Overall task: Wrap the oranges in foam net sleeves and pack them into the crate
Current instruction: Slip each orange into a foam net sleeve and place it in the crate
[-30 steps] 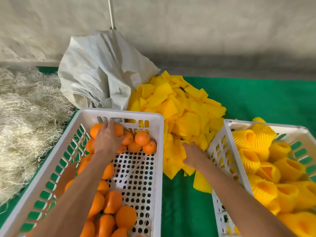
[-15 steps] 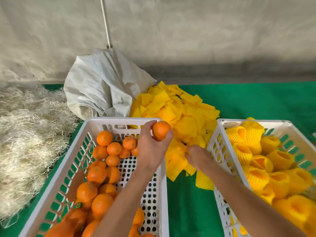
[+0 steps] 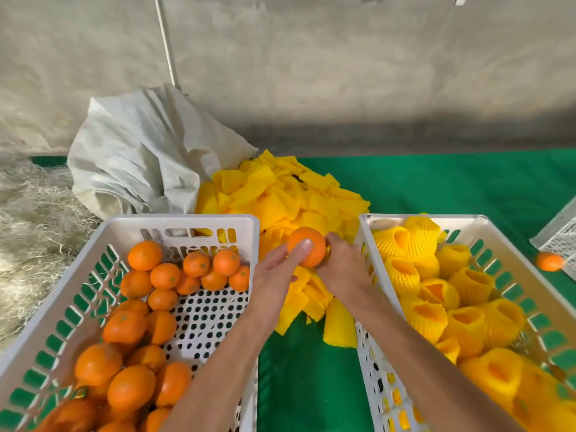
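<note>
Straw-like fibre (image 3: 34, 219) heaps at the far left of our worktop (image 3: 452, 188), which wears a green cover and butts against a pale fabric wall (image 3: 343, 73) with a thin pole (image 3: 166, 42) running up it. Next comes a crumpled white sack (image 3: 140, 157), and in front of it our left crate (image 3: 199, 221), white with slotted sides, holding bare oranges (image 3: 134, 332) along its left and far parts, its perforated floor showing to the right. Our left hand (image 3: 274, 272) holds one orange (image 3: 307, 249) above the gap between the crates, thumb pressed on its near face, fingers curled behind. Our right hand (image 3: 346, 266) meets it from the right; we see its fingers bent against the fruit, but whether they pinch a sleeve we cannot tell. Beneath lies the pile of flat yellow foam sleeves (image 3: 290, 198), spilling toward us into a green strip of open cover. The right crate (image 3: 420, 217) holds wrapped oranges (image 3: 436, 307). Beyond its right rim a loose orange (image 3: 550, 261) sits beside another crate's corner (image 3: 558, 232).
</note>
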A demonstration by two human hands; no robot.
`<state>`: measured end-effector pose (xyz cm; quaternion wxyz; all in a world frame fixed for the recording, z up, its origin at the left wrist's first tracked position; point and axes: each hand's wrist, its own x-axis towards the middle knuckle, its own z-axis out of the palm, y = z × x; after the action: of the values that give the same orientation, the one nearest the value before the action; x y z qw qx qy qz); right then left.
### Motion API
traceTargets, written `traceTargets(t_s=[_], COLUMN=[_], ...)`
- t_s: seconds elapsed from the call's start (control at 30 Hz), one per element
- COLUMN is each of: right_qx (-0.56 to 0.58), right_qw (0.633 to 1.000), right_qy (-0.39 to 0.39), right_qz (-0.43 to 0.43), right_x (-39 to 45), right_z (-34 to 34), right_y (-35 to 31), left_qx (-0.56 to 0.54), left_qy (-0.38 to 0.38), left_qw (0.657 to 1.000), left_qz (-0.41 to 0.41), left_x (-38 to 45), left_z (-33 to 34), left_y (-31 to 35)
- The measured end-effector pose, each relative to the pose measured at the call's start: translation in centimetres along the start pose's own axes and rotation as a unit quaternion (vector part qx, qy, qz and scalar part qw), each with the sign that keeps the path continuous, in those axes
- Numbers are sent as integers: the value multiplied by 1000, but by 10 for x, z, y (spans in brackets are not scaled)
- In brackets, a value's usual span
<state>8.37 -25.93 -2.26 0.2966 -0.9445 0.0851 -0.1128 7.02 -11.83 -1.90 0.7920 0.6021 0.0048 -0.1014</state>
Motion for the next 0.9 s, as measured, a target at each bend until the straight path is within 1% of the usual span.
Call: traceTargets(t_s=[0.07,0.1,0.17,0.23,0.3,0.43,0.5,0.6,0.7,0.77,0.83,0.87,0.9], right_qx=[16,26,39,58,113,207,251,279,278,255,246,242,226], right_qw=[1000,999,998,996,989,968,958,951,954,963,967,969,973], right_qy=[-17,-26,-45,-69,-93,-142,-131,-116,-82,-53,-4,22,42], right_qz=[6,9,1,-15,-8,22,39,63,74,71,63,42,-2], right_x=[0,0,-1,-4,-9,-10,-9,-9,-7,-3,0,0,-2], right_z=[-3,-5,-11,-14,-13,-10,-8,-7,-4,-3,-6,-7,-9], right_y=[-2,-2,-2,1,11,24,23,22,22,22,24,24,23], left_qx=[-48,-63,-72,-62,-49,-38,-43,-24,-21,-5,53,99,143], left_qy=[-76,-99,-122,-131,-129,-81,-51,-32,-15,-10,7,24,38], left_qw=[995,991,987,987,988,993,995,996,996,997,997,993,987], left_qz=[-44,-60,-80,-73,-73,-81,-80,-76,-84,-76,-63,-58,-56], left_x=[-1,0,3,6,8,13,15,14,15,13,14,14,14], left_z=[-3,-3,-4,-4,-2,-2,-2,0,1,1,2,1,1], left_y=[0,0,0,-2,-3,-8,-8,-9,-9,-11,-15,-18,-19])
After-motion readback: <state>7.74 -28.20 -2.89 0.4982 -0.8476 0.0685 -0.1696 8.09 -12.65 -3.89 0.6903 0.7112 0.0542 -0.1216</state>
